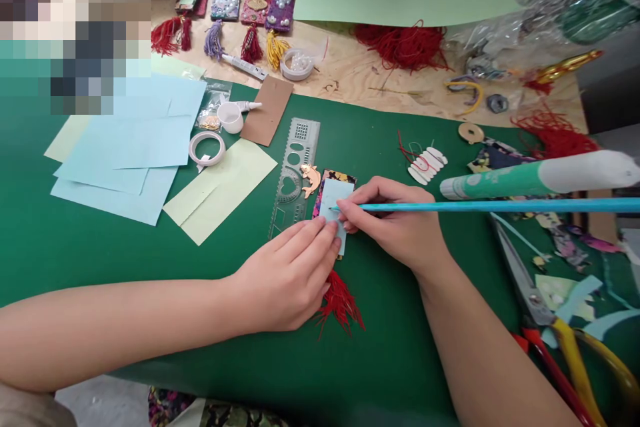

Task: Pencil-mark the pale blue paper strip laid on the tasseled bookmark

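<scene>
Fingers (320, 240) of left hand (285, 280) press blue card (334, 203) flat; right hand (395, 223) grips stick (500, 205), tip on card. Best to hold card steady, light strokes, clear of ruler (293, 173).

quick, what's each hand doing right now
Left hand: open, fingers flat on the pale blue paper piece.
Right hand: closed on the blue pencil, tip at the paper.

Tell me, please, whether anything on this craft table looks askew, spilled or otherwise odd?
Nothing looks damaged or spilled. The left hand presses the pale blue paper strip on the patterned tag, and the right hand holds a thin blue stick to it. Only paper offcuts lie scattered by the scissors.
</scene>
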The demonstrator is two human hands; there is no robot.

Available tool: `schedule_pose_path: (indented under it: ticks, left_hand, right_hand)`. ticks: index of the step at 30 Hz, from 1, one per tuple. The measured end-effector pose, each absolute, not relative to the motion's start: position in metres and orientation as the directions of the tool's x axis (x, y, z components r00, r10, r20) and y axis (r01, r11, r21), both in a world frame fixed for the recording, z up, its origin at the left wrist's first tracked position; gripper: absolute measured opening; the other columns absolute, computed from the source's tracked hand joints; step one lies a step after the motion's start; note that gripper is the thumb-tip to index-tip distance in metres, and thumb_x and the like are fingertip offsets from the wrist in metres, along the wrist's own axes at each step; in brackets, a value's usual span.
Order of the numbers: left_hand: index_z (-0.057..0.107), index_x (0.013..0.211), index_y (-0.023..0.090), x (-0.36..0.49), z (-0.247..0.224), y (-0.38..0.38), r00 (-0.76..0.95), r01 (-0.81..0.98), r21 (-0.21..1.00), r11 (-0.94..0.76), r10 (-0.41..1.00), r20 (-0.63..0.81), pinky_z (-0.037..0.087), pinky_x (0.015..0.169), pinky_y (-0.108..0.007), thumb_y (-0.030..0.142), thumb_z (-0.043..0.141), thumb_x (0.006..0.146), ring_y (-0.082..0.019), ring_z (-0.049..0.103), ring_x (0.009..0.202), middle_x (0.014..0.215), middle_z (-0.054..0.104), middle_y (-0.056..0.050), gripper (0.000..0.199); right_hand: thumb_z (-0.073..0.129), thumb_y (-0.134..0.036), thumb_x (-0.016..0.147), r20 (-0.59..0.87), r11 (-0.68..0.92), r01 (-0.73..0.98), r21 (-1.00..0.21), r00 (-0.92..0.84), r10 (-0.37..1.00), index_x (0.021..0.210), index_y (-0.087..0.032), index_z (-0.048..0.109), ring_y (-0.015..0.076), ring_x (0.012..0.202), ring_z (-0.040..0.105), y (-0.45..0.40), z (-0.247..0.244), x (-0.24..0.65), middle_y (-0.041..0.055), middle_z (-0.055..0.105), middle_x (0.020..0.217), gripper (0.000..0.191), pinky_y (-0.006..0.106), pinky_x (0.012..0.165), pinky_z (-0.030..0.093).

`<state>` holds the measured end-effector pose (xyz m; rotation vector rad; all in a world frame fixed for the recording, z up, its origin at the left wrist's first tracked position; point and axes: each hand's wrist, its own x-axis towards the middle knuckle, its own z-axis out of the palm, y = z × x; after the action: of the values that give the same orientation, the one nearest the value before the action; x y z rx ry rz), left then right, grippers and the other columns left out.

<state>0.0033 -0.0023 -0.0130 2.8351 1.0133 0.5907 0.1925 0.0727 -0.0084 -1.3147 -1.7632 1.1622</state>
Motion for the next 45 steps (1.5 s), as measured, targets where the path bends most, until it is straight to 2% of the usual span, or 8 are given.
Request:
schedule_pose_path:
  ticks: [7, 14, 23, 33, 40, 45]
  left_hand:
    - [0.057, 0.126, -0.005, 0.0031, -0.0131, -0.0023, 0.714, 0.592, 0.191, -0.783, 0.62, 0.326, 0.044, 0.106, -0.044, 0.022, 0.039, 0.096, -0.035, 0.053, 0.125, 0.132, 0.057, -0.023, 0.045]
    - [0.055, 0.129, -0.006, 0.0024, -0.0135, -0.0029, 0.725, 0.591, 0.198, -0.782, 0.622, 0.297, 0.042, 0.108, -0.045, 0.021, 0.04, 0.095, -0.035, 0.05, 0.127, 0.135, 0.054, -0.024, 0.046]
    - [0.057, 0.127, -0.005, 0.0028, -0.0127, -0.0026, 0.719, 0.597, 0.193, -0.779, 0.625, 0.303, 0.043, 0.107, -0.044, 0.022, 0.039, 0.096, -0.034, 0.051, 0.126, 0.133, 0.056, -0.022, 0.045]
    - [0.057, 0.126, -0.005, 0.0028, -0.0133, -0.002, 0.719, 0.591, 0.186, -0.785, 0.617, 0.318, 0.045, 0.105, -0.045, 0.022, 0.038, 0.096, -0.034, 0.053, 0.125, 0.132, 0.057, -0.023, 0.045]
    - [0.057, 0.126, -0.005, 0.003, -0.0127, -0.0025, 0.711, 0.598, 0.193, -0.778, 0.626, 0.321, 0.045, 0.105, -0.044, 0.022, 0.038, 0.096, -0.034, 0.053, 0.125, 0.133, 0.057, -0.022, 0.044]
    - [0.058, 0.125, -0.005, 0.0028, -0.012, -0.0018, 0.709, 0.597, 0.189, -0.78, 0.623, 0.33, 0.046, 0.104, -0.044, 0.021, 0.038, 0.096, -0.034, 0.054, 0.123, 0.132, 0.058, -0.022, 0.044]
  right_hand:
    - [0.077, -0.033, 0.075, 0.012, 0.147, 0.433, -0.89, -0.299, 0.954, 0.061, -0.022, 0.059, 0.0143, 0.043, 0.062, 0.0727, -0.007, 0.1926, -0.0014, 0.067, 0.053, 0.026, 0.025, 0.042, 0.051]
    - [0.079, -0.035, 0.074, -0.02, 0.103, 0.42, -0.902, -0.279, 0.96, 0.063, -0.021, 0.061, 0.0152, 0.044, 0.063, 0.0723, -0.0084, 0.1934, -0.0012, 0.067, 0.053, 0.025, 0.025, 0.044, 0.054]
    - [0.078, -0.032, 0.075, -0.008, 0.114, 0.415, -0.903, -0.281, 0.96, 0.063, -0.021, 0.06, 0.0143, 0.043, 0.062, 0.0723, -0.0088, 0.1934, -0.0015, 0.066, 0.053, 0.024, 0.025, 0.042, 0.051]
    - [0.079, -0.038, 0.073, -0.021, 0.106, 0.429, -0.897, -0.281, 0.96, 0.062, -0.022, 0.062, 0.0142, 0.044, 0.063, 0.0719, -0.0039, 0.1914, -0.0016, 0.067, 0.054, 0.026, 0.025, 0.044, 0.053]
    - [0.076, -0.029, 0.076, -0.001, 0.12, 0.413, -0.903, -0.281, 0.96, 0.062, -0.022, 0.059, 0.0142, 0.042, 0.062, 0.0717, -0.0083, 0.1928, -0.0015, 0.067, 0.053, 0.023, 0.025, 0.041, 0.051]
    - [0.076, -0.026, 0.075, -0.036, 0.065, 0.398, -0.915, -0.241, 0.97, 0.061, -0.022, 0.058, 0.0136, 0.041, 0.061, 0.0699, -0.0054, 0.1908, -0.0028, 0.065, 0.051, 0.023, 0.025, 0.042, 0.051]
